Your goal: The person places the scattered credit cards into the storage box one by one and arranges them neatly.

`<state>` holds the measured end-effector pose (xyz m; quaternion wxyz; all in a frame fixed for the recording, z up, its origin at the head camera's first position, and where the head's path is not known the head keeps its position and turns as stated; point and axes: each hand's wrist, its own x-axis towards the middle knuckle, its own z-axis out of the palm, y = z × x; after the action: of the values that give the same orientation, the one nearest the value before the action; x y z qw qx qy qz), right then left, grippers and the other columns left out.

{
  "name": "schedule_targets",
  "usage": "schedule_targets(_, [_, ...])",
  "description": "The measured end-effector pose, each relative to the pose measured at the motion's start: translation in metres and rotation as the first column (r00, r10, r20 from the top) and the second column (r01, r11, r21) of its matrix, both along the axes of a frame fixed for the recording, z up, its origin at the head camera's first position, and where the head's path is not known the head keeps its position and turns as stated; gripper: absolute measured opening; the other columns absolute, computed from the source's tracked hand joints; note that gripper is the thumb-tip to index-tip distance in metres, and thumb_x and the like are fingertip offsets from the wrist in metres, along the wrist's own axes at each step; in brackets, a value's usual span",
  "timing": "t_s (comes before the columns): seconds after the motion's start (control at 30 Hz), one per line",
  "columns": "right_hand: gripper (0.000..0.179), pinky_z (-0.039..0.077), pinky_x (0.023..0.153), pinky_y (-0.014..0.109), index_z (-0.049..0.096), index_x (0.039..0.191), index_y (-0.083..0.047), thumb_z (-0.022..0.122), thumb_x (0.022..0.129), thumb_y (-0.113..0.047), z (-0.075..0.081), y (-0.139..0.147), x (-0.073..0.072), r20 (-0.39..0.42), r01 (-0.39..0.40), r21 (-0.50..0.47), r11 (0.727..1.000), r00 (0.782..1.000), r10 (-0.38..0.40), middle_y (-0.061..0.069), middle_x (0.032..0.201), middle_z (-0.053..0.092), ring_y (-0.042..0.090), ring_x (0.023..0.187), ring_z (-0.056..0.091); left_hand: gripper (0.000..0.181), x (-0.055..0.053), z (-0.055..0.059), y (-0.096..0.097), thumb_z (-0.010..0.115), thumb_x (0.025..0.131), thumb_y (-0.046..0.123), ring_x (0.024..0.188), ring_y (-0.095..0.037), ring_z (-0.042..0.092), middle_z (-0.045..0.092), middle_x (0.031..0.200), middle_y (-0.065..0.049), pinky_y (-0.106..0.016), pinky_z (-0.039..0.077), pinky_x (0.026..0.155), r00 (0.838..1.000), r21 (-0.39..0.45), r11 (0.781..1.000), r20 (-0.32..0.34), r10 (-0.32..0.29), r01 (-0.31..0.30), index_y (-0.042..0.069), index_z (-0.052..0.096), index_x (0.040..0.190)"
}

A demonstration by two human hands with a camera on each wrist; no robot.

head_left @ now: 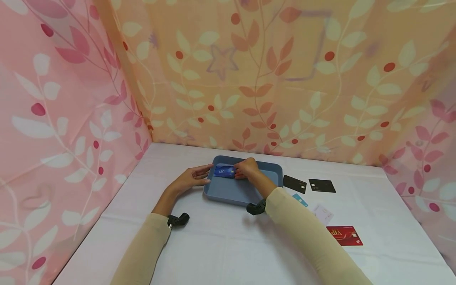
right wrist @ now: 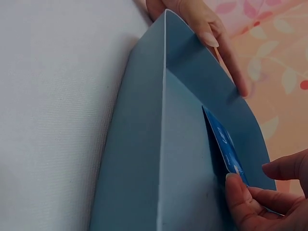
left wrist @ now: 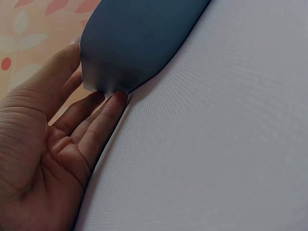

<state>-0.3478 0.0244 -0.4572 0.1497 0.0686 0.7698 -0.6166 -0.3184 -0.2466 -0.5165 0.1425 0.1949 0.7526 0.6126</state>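
Observation:
A blue card (head_left: 225, 171) with pale lettering is inside the blue-grey tray (head_left: 228, 194), near its left end. My right hand (head_left: 247, 168) reaches into the tray and pinches the card's right end. In the right wrist view the card (right wrist: 224, 144) looks tilted, with fingertips of the right hand (right wrist: 260, 197) on its near end. At the tray's left side, my left hand (head_left: 194, 177) touches the outer wall with fairly extended fingers. The left wrist view shows those fingertips against the tray's corner, low by the tabletop.
Right of the tray lie two black cards (head_left: 295, 184) (head_left: 322, 185), a light blue card (head_left: 300, 200), a pale card (head_left: 323, 214) and a red VIP card (head_left: 344, 236). My right sleeve (head_left: 303, 225) partly covers some. Floral curtains (head_left: 221, 99) enclose the white table (head_left: 221, 249).

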Motion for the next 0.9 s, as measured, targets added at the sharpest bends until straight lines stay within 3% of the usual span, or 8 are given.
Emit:
schedule_targets(0.4, [0.029,0.062,0.074,0.041,0.06,0.116,0.015,0.066,0.096,-0.005,0.001,0.002,0.001,0.029,-0.016,-0.004,1.0,0.999,0.016,0.032,0.104,0.07,0.028,0.07,0.074,0.07,-0.001,-0.001,-0.001,0.077,0.092,0.016,0.144,-0.026,0.043,0.043,0.158,-0.007,-0.033,0.041,0.112,1.0,0.003,1.0,-0.007,-0.005,0.005,0.015,0.045,0.154])
schedule_targets(0.6, [0.023,0.063,0.071,0.04,0.057,0.113,0.011,0.064,0.098,-0.005,0.002,0.007,0.004,0.049,-0.026,-0.023,0.999,0.998,0.027,0.026,0.09,0.071,0.024,0.062,0.072,0.07,0.0,-0.001,-0.001,0.077,0.092,0.014,0.144,-0.028,0.041,0.042,0.159,-0.01,-0.033,0.042,0.111,1.0,0.017,1.0,-0.01,-0.015,0.015,0.013,0.044,0.155])
schedule_targets(0.73, [0.027,0.063,0.067,0.037,0.06,0.115,0.015,0.064,0.098,-0.005,0.002,0.011,0.006,0.048,-0.045,-0.047,0.998,0.998,0.047,0.022,0.086,0.07,0.021,0.06,0.07,0.071,0.001,0.0,-0.001,0.077,0.092,0.016,0.145,-0.029,0.041,0.041,0.159,-0.011,-0.034,0.042,0.111,1.0,0.01,1.0,-0.009,-0.014,0.015,0.013,0.044,0.155])
schedule_targets(0.9, [0.031,0.063,0.065,0.036,0.061,0.118,0.017,0.064,0.098,-0.007,0.006,0.018,0.012,0.014,-0.078,-0.081,0.994,0.997,0.079,0.029,0.101,0.069,0.021,0.062,0.07,0.07,0.002,0.001,0.001,0.077,0.092,0.016,0.145,-0.029,0.041,0.041,0.159,-0.011,-0.034,0.042,0.111,1.0,0.015,1.0,0.0,-0.001,0.001,0.014,0.045,0.155])
